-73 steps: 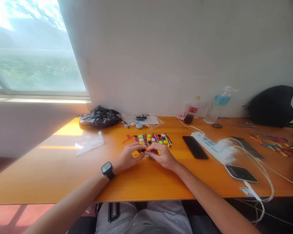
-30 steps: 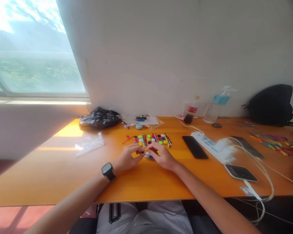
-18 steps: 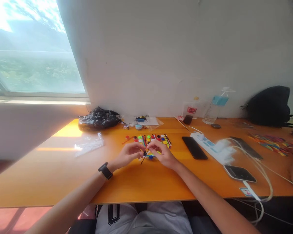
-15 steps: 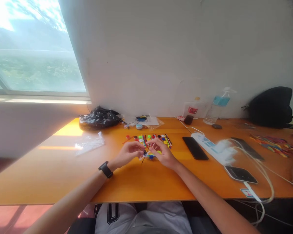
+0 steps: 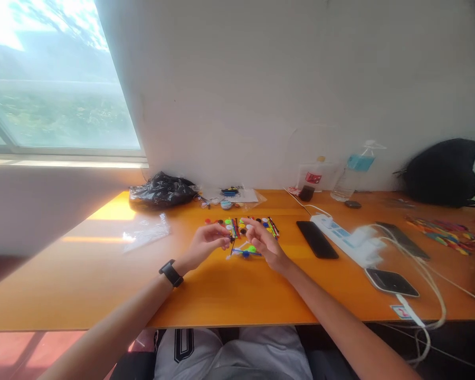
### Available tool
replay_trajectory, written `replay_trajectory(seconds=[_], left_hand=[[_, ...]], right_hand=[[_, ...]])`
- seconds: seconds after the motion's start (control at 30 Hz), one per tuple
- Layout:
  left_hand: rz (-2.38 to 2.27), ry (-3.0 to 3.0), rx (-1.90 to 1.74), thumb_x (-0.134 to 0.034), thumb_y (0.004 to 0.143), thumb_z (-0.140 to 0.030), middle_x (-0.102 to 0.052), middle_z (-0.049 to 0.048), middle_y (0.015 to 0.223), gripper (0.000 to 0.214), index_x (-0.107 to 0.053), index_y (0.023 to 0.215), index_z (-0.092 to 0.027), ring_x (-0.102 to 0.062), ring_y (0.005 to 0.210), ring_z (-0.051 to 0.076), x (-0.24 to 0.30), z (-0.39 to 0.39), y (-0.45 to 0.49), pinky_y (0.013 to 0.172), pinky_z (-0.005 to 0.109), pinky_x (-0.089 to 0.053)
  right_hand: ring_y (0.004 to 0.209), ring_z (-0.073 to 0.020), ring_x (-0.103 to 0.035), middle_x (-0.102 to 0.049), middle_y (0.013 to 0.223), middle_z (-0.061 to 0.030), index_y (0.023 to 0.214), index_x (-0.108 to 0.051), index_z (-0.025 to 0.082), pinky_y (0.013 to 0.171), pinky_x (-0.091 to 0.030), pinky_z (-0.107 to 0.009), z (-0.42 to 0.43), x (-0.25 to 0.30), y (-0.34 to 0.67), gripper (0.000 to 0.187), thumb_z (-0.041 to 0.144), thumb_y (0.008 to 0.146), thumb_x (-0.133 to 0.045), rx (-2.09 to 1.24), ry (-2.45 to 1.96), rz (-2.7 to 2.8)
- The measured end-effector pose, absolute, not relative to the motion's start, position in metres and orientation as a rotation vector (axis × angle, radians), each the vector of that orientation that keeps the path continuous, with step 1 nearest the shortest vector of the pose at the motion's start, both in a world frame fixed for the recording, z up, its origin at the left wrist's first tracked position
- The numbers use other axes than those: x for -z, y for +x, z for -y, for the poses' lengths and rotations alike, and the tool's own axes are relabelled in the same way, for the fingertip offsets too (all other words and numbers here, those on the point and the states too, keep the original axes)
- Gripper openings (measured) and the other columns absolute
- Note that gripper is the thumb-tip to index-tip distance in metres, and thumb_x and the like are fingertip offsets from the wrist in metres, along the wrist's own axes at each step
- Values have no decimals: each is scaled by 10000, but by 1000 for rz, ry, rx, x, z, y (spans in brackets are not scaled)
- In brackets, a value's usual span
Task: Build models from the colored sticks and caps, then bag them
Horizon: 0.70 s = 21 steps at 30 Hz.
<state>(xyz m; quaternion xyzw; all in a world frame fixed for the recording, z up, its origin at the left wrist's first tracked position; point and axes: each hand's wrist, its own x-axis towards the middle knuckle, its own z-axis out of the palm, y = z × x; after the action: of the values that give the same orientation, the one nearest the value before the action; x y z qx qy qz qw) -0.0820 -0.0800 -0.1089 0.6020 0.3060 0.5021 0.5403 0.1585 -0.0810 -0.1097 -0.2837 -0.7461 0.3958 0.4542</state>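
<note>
My left hand (image 5: 210, 244), with a dark watch on its wrist, is closed in a pinch. A thin black stick (image 5: 233, 247) hangs from its fingertips, with something small and dark blue at its upper end. To the right, my right hand (image 5: 269, 248) has its fingers apart and holds nothing visible. Between and below the hands, a small construction of blue and white sticks (image 5: 245, 254) with a blue round piece lies on the table, and a green disc (image 5: 252, 248) is beside it. Behind the hands are coloured discs and sticks (image 5: 271, 227), partly hidden by my fingers.
On the left lie a clear plastic bag (image 5: 147, 235) and a black plastic bag (image 5: 162, 191). A black phone (image 5: 316, 239), a power strip (image 5: 336, 235) with white cables and a charging phone (image 5: 391, 282) lie right. Farther right are coloured strips (image 5: 445, 235) and a black backpack (image 5: 441, 174).
My right hand has come off the black stick, and its fingers have spread. The stick, still in my left hand, has swung from slanted to nearly upright.
</note>
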Motion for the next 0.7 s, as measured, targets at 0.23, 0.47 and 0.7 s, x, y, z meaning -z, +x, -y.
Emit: replay_trajectory(seconds=[0.23, 0.47, 0.7], left_hand=[[-767, 1429, -1203, -887, 749, -309, -745, 57, 805, 275, -750, 901, -125, -660, 684, 142, 112, 78, -82, 704, 293, -560], [-782, 1412, -1218, -880, 753, -307, -731, 41, 782, 270, -739, 895, -126, -647, 679, 130, 111, 78, -82, 710, 282, -552], [-748, 1443, -1171, -880, 760, -331, -743, 61, 811, 287, -753, 917, -127, -665, 710, 153, 108, 82, -80, 728, 306, -564]], right_hand=[[671, -174, -432, -409, 657, -31, 456, -473, 186, 730, -398, -347, 76, 113, 162, 803, 655, 1068, -248, -1095, -655, 1902], [645, -169, -426, -480, 686, -20, 735, -654, 188, 626, -364, -314, 70, 118, 163, 675, 719, 1021, -349, -1086, -669, 1813], [696, -167, -494, -535, 788, -19, 1191, -697, 193, 639, -415, -279, 75, 116, 160, 587, 705, 983, -500, -1105, -707, 1871]])
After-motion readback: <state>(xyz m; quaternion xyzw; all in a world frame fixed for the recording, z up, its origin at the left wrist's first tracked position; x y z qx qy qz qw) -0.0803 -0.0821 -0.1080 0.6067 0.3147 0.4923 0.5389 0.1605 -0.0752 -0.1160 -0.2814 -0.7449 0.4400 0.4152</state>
